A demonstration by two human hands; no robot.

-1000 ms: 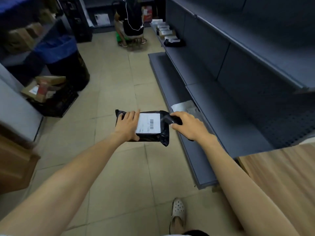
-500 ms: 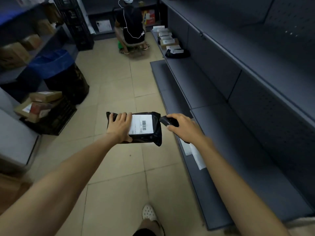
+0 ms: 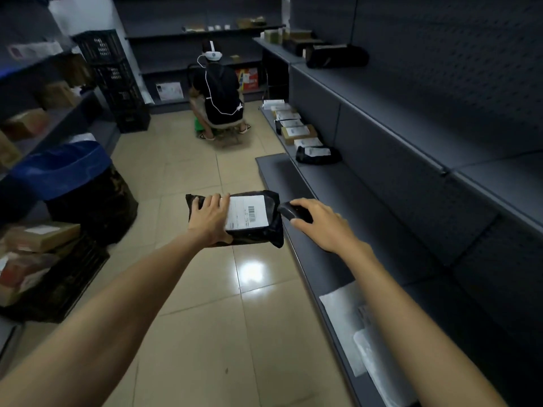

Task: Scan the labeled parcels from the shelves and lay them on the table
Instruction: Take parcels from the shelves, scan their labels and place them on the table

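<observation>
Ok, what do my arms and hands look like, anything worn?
Nothing worn shows. The left hand and right hand are bare: no gloves, rings or bands. The left forearm and right forearm are uncovered to the frame edge, without sleeves, watch or cables.

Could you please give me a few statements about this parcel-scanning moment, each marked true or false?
1. The left hand holds a black parcel whose white label faces up. True.
2. The right hand is empty. False: it grips a dark scanner beside the parcel.
3. The parcel lies on a table. False: it is held above the tiled floor, and no table is in view.
4. More labelled parcels lie in a row on the low shelf farther ahead. True.
</observation>
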